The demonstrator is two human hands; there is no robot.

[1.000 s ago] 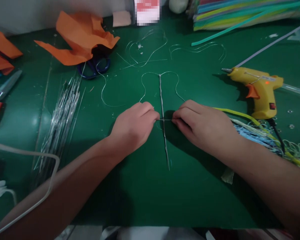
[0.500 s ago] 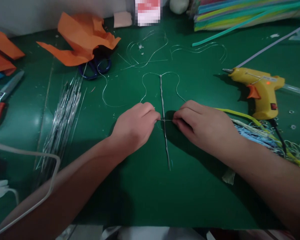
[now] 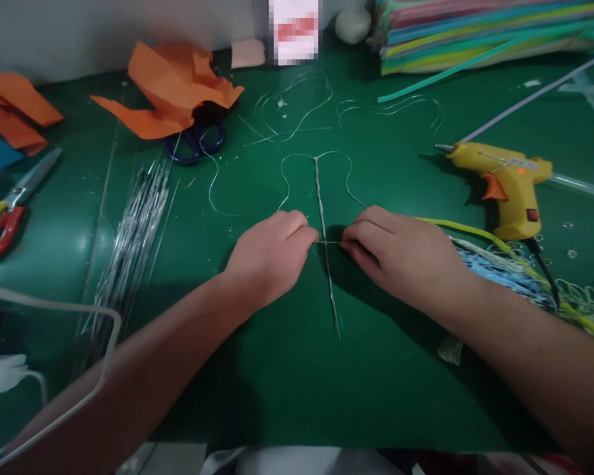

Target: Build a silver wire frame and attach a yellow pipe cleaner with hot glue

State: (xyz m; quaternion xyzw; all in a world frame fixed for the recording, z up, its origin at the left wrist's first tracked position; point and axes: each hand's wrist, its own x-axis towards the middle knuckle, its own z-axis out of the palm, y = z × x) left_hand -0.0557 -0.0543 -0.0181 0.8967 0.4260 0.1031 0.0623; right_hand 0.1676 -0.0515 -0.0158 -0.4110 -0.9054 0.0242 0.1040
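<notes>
The left hand (image 3: 277, 254) pinches a thin wire (image 3: 332, 242), the twisted stem (image 3: 329, 274) lies between the hands, crossed by that wire, the right hand (image 3: 400, 254) pinches its other side, and beyond that hand lies a yellow glue gun (image 3: 519, 198).

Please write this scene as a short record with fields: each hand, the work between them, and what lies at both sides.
Left hand: pinches thin wire
Right hand: pinches the same crosswise strand
Between hands: upright-looking twisted stem, lying on green table; whether the strand is tied there, cannot tell
Left side: silvery wire bundle, red-and-yellow-handled scissors
Right side: yellow glue gun, its small light glowing orange
</notes>
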